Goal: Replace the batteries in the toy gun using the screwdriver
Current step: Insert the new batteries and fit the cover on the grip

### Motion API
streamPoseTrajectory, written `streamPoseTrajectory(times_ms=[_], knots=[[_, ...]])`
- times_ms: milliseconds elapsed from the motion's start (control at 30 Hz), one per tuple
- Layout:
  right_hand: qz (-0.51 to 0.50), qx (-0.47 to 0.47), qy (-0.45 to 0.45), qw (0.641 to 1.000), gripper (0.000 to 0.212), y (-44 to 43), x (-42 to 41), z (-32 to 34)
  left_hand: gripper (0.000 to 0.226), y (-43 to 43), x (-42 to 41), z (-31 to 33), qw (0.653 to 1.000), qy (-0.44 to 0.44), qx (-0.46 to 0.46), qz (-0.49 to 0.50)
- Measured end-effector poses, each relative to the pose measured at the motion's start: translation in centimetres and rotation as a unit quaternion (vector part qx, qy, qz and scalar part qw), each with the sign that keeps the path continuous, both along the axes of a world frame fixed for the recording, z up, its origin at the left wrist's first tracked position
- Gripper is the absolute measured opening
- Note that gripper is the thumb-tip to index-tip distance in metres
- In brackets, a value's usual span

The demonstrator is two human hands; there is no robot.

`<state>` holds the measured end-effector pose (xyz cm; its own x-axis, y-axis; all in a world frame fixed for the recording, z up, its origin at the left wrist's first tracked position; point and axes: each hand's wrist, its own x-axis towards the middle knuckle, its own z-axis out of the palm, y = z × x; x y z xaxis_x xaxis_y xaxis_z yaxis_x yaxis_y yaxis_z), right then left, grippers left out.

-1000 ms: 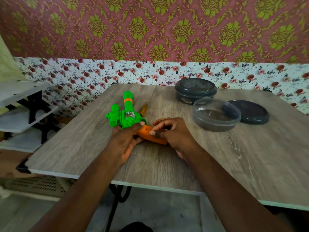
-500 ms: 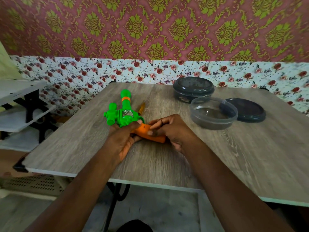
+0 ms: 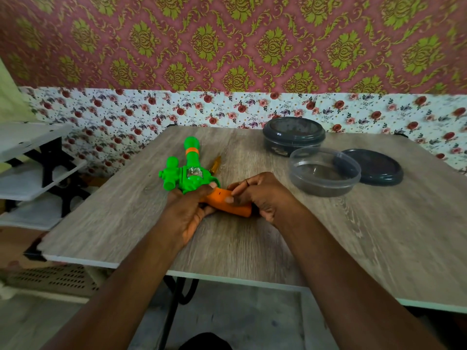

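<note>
The toy gun lies on the wooden table, its green barrel pointing away from me and its orange grip toward me. My left hand holds the gun where the green body meets the grip. My right hand closes around the orange grip, fingertips pressing on its upper face. A screwdriver with an amber handle lies on the table just behind the gun, mostly hidden by it.
A clear round container stands right of my hands, with a dark lid beside it and a closed dark container behind. White shelves stand left of the table. Patterned wall behind.
Both hands stay on the gun; my right fingers have shifted slightly on the orange grip. The view has drifted a little.
</note>
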<state>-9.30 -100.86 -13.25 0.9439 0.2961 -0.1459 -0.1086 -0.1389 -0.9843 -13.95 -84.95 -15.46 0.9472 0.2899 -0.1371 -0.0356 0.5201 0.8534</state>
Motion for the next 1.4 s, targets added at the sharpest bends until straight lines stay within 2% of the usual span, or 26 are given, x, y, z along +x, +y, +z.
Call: streamPoseTrajectory(times_ms=[200,533,633,800,967,1033,1133,1233,1300,1400], knots=[[0.014,-0.025,0.002,1.0,0.028,-0.1,0.0,0.4,0.045,0.0,0.1,0.1,1.0,0.005,-0.006,0.003],[0.031,0.044,-0.006,0.999,0.018,-0.6,0.0,-0.8,0.042,-0.1,0.0,0.2,1.0,0.01,-0.003,0.011],[0.032,0.048,-0.007,0.998,0.02,-0.7,0.0,-0.7,0.036,-0.1,0.0,0.1,1.0,0.01,-0.005,0.009],[0.017,0.023,-0.032,0.999,0.023,-0.5,0.0,-0.6,0.051,0.1,0.1,-0.1,1.0,0.004,-0.008,0.006],[0.022,0.083,-0.025,0.996,0.021,-0.8,0.4,-0.6,0.052,0.0,0.0,-0.1,1.0,0.002,-0.013,0.014],[-0.01,0.109,-0.011,0.994,0.02,-0.6,1.1,-0.3,0.053,0.0,0.1,-0.1,1.0,0.004,-0.015,0.016],[-0.048,0.053,-0.009,0.997,0.015,0.3,2.2,0.6,0.05,0.0,0.2,-0.2,0.999,0.007,-0.008,0.03],[-0.045,-0.057,-0.077,0.994,0.013,1.6,4.6,0.8,0.043,0.2,0.3,-0.3,0.999,0.012,0.002,0.048],[-0.025,-0.177,-0.193,0.965,0.024,2.3,6.7,0.3,0.048,0.3,0.4,-0.3,0.998,0.015,-0.008,0.057],[0.051,-0.336,-0.308,0.889,0.05,3.4,9.2,-0.7,0.05,0.6,0.6,-0.5,0.997,0.013,-0.036,0.06]])
